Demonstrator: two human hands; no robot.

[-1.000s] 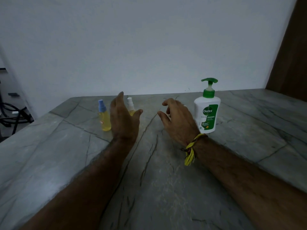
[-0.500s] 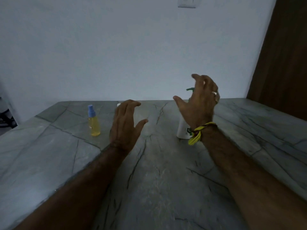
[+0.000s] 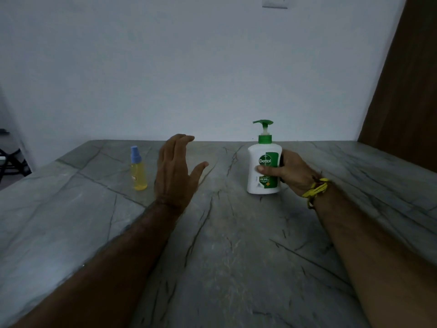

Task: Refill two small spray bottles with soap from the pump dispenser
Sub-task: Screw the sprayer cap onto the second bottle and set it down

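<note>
Right hand (image 3: 292, 170) grips the pump dispenser (image 3: 264, 168) from its right side, thumb across the front label, fingers hidden behind. Dispenser upright on the stone table (image 3: 224, 245). Left hand (image 3: 175, 171) open, fingers straight, holding nothing, raised between dispenser and a yellow spray bottle (image 3: 138, 169), just right of it.

The scene is dim and bluish-grey, evenly lit with no glare and only faint, soft shadows on the desk (image 3: 236, 256). Wide-angle distortion bends the forearms outward toward 5 and 7 o'clock. Detail is soft and slightly smeared, with corners darkest at 3 o'clock.
</note>
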